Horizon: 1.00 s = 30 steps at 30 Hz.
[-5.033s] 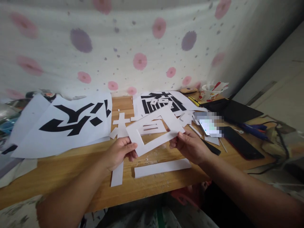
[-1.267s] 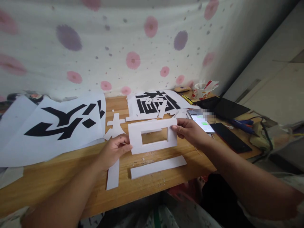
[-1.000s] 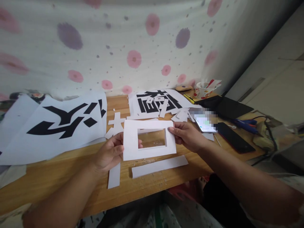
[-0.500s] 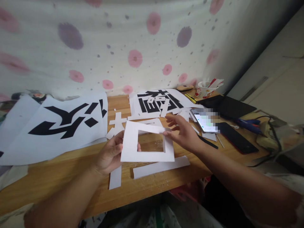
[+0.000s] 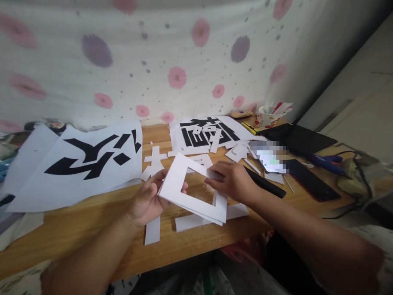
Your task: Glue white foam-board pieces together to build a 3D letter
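The left forearm slants inward from the lower left corner and the right forearm from the lower right, both above the wooden table. Nearest on the wood lie one white strip pointing away, below the left wrist, and a long white strip set crosswise, partly covered by the white frame. That frame is raised over the table between the hands, tilted, its lower right corner dipping toward the near edge; two layers show along its lower side. The left hand grasps its left side, thumb raised at the edge, fingers passing behind, with fingertips visible through the opening. The right hand comes over the upper right corner, back of the hand up, wrist low, fingers bent and touching the frame; whether they pinch it or just rest there, I cannot tell. Just past the right hand lies a black bar. Farther off are a cross-shaped cutout, a phone and small white scraps. Behind them spread two sheets with black characters, the left sheet and the middle sheet, before a spotted curtain
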Available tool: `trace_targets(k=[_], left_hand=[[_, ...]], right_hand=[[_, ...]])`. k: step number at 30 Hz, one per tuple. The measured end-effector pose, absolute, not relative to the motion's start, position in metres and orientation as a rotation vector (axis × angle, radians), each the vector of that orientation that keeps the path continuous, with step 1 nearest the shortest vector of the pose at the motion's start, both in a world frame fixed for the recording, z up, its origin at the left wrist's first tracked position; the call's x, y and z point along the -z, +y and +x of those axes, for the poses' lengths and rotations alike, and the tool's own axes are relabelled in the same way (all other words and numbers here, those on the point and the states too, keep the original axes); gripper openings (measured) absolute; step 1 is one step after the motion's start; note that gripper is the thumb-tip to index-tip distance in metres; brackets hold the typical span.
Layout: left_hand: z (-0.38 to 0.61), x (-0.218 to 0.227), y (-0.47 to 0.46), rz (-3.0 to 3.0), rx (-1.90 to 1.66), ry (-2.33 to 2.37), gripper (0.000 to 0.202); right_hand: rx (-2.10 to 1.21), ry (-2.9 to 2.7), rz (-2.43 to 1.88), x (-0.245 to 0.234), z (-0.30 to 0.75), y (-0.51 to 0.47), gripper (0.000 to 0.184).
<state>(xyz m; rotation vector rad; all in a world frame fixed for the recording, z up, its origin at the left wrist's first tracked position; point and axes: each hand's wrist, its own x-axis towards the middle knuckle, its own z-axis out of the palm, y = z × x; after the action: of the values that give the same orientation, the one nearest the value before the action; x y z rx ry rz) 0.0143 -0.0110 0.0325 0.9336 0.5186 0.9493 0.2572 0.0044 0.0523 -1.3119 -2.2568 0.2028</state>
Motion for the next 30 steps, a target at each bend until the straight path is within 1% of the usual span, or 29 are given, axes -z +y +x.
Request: trace_targets(k=[2, 3, 7, 10, 12, 14, 15, 17, 18, 24, 27, 30], left_hand=[[0.015, -0.032, -0.011, 0.939, -0.972, 0.505, 0.063], [0.016, -0.031, -0.012, 0.951, -0.972, 0.500, 0.061], [0.021, -0.025, -0.014, 1.006, -0.979, 0.508, 0.037], [0.025, -0.024, -0.015, 0.995, -1.031, 0.550, 0.030], [0.025, -0.025, -0.014, 0.973, -1.057, 0.588, 0.031], [0.024, -0.025, -0.013, 0.960, -1.067, 0.626, 0.032], [0.024, -0.025, -0.012, 0.958, -1.066, 0.641, 0.032], [0.023, -0.025, -0.011, 0.951, -1.059, 0.661, 0.033], [0.022, -0.025, -0.011, 0.948, -1.055, 0.669, 0.034], [0.024, -0.024, -0.009, 0.931, -1.070, 0.698, 0.038], [0.024, -0.023, -0.007, 0.934, -1.094, 0.713, 0.037], [0.021, -0.022, -0.004, 0.926, -1.116, 0.744, 0.038]], right_hand=[[-0.261, -2.170, -1.387, -0.049, 0.255, 0.005, 0.019], [-0.283, -2.128, -1.425, -0.048, 0.253, 0.005, 0.022], [-0.321, -2.053, -1.510, -0.042, 0.247, 0.004, 0.025], [-0.348, -2.028, -1.535, -0.040, 0.244, 0.002, 0.024], [-0.379, -2.013, -1.542, -0.040, 0.243, 0.001, 0.022], [-0.435, -2.008, -1.519, -0.041, 0.241, 0.000, 0.013], [-0.469, -2.014, -1.493, -0.042, 0.241, 0.000, 0.014], [-0.552, -2.022, -1.428, -0.042, 0.239, -0.001, 0.027], [-0.596, -2.017, -1.397, -0.041, 0.239, -0.001, 0.030], [-0.842, -1.836, -1.398, -0.030, 0.238, 0.000, 0.030], [-0.883, -1.771, -1.404, -0.029, 0.241, 0.002, 0.029], [-0.899, -1.672, -1.414, -0.032, 0.246, 0.006, 0.025]])
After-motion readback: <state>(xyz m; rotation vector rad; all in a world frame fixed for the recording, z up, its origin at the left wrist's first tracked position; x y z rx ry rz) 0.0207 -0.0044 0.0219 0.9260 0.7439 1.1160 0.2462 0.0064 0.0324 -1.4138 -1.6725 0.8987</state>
